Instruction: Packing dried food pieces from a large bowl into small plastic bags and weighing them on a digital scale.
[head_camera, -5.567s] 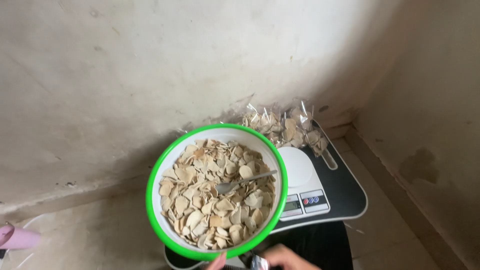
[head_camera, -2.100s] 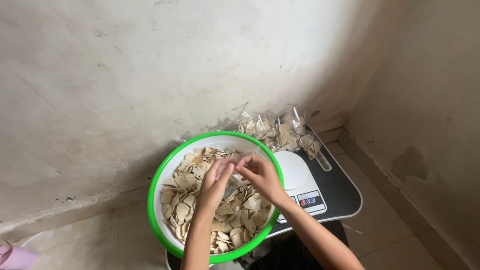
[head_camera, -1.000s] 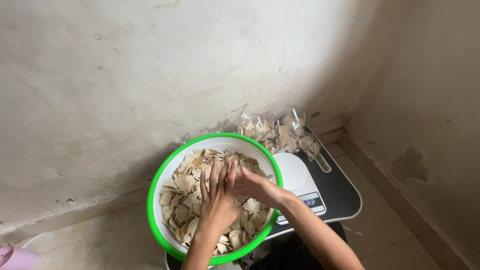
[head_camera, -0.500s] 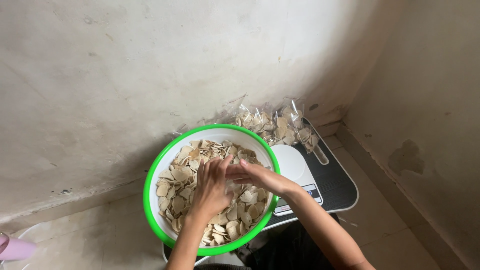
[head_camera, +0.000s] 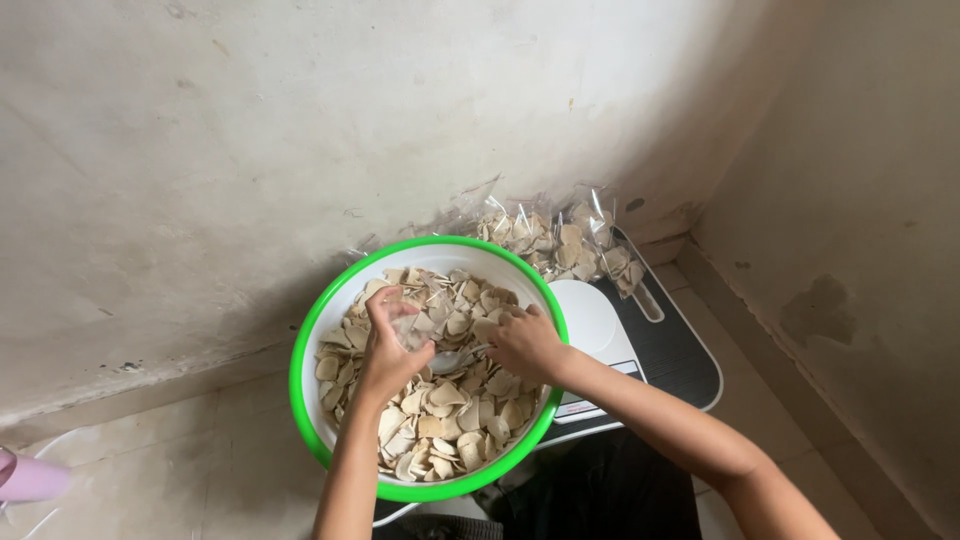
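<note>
At the far left edge, a small pink object (head_camera: 30, 478) is lying low on the pale tiled floor (head_camera: 180, 470), blurred and too cut off to identify. Going to the right, a large round white plastic basin with a bright green rim (head_camera: 300, 385) is standing in front of the person, filled with pale, flat, dry cracker chips (head_camera: 450, 415).

The left hand (head_camera: 392, 340) is resting inside the basin, its fingers curled and closing on a few of the chips, perhaps with a thin clear bag, though I cannot tell for sure. The right hand (head_camera: 525, 345) is just beside it, also down on the chips, fingers bent; a small metal spoon (head_camera: 455, 358) is lying between both hands, and I cannot tell whether this hand is gripping the handle. I am judging that the person is gathering a portion of chips; the next move is asking for a gentle lift, because such chips are breaking easily.

Further right, a white digital kitchen scale (head_camera: 590, 325) is sitting on a black tray (head_camera: 680, 350), partly under the basin rim. Behind it, several small clear plastic bags already filled with chips (head_camera: 555, 245) are leaning against the wall.

The room is a bare corner: stained, greyish plaster walls (head_camera: 400, 120) are meeting at the right, with a dark patch on the right wall.
</note>
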